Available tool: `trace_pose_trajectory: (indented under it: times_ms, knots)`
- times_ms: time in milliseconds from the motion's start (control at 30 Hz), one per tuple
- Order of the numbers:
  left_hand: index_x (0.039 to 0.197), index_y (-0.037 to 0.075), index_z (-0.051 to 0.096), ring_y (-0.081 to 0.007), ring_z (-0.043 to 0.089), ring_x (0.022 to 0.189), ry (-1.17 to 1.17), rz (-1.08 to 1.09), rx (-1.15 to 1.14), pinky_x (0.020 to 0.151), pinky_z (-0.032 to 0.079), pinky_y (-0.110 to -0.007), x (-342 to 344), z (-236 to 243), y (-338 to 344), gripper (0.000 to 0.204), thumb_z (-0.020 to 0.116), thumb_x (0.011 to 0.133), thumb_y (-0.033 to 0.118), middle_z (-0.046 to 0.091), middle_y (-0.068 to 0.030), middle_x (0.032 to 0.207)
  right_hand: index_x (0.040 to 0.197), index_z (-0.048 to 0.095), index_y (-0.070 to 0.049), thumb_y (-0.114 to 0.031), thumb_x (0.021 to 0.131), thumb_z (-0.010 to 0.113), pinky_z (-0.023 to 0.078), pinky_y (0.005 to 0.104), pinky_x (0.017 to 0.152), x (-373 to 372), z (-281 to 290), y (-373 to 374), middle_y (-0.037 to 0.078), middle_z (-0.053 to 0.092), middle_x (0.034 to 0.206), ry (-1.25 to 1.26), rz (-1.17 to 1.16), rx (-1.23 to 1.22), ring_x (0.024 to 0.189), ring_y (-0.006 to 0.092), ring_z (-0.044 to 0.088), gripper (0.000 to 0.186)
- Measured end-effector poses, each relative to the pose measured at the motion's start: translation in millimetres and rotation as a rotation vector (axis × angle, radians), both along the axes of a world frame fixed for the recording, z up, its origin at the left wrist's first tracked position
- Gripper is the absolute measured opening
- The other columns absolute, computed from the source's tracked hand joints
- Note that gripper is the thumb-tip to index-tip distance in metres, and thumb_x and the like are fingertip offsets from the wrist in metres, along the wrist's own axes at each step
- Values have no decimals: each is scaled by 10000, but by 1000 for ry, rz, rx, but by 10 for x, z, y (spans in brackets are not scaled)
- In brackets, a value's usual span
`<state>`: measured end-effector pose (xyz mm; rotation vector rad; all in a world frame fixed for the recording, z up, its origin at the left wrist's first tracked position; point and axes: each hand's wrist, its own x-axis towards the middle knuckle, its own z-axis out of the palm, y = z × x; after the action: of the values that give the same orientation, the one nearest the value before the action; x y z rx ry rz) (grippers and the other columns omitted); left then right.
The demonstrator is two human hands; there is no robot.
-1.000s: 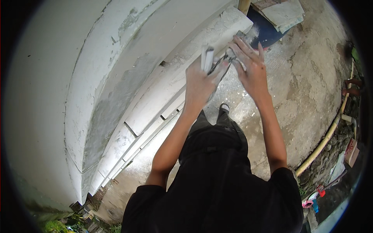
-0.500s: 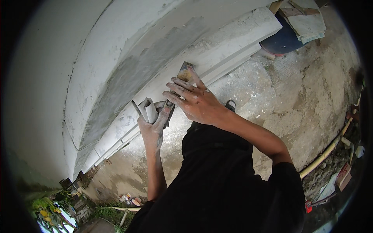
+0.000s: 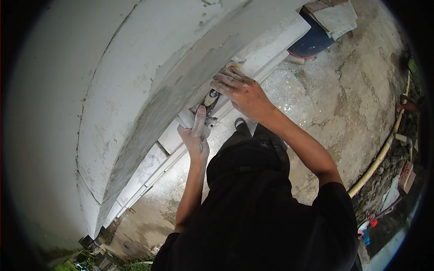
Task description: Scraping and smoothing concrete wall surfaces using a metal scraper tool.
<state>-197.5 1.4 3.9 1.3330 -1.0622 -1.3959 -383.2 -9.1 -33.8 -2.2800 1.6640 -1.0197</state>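
A putty knife (image 3: pixel 210 98) with a pale handle lies along the white ledge (image 3: pixel 262 51), its yellowish-stained blade up against the grey plastered wall face. My left hand (image 3: pixel 195 134) is closed round the handle end, thumb laid along it. The same hand also holds a pale grey folded piece (image 3: pixel 185 119), whose kind I cannot make out. My right hand (image 3: pixel 247 96) reaches over the blade, its fingers stretched out and resting on it, holding nothing itself. Those fingers hide much of the blade. Both hands are smeared with grey-white dust or paste.
The plastered wall (image 3: pixel 149 106) rises on the left, with a long crack. A dark narrow strip (image 3: pixel 162 148) crosses the ledge near my left wrist. A dark blue container (image 3: pixel 312 36) with flat sheets on top stands at far right. A yellowish pipe (image 3: pixel 373 180) edges the concrete floor (image 3: pixel 334 99).
Both hands and the putty knife have moved farther along the ledge, up and to the right. The blade has come against the wall face, and my right fingers are closer together.
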Motion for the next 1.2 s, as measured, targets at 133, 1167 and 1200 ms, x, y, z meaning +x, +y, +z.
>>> trace_pose_trajectory:
  times_ms: [133, 1167, 1200]
  knots:
    - [1052, -17, 637, -121, 559, 678, 76, -37, -36, 600, 506, -277, -661, -184, -314, 309, 764, 930, 237, 604, -39, 865, 1278, 649, -87, 75, 754, 645, 434, 432, 1143, -626, -16, -179, 98, 631, 1340, 52, -108, -51, 1293, 313, 563, 548]
    - [993, -69, 636, -143, 582, 618, -189, 128, -270, 555, 513, -300, -1501, 346, -203, 267, 732, 949, 176, 639, -93, 834, 1300, 639, -111, -1, 831, 606, 439, 437, 1131, -1235, 321, -172, 140, 634, 1330, -83, -117, -32, 1305, 301, 565, 483]
    - [968, -57, 640, -112, 561, 547, -141, 143, -277, 474, 488, -274, -1502, 346, -197, 236, 720, 958, 165, 634, -68, 778, 1288, 651, -100, 46, 807, 613, 453, 431, 1120, -1230, 267, -145, 130, 645, 1318, -101, -129, -19, 1286, 307, 578, 505]
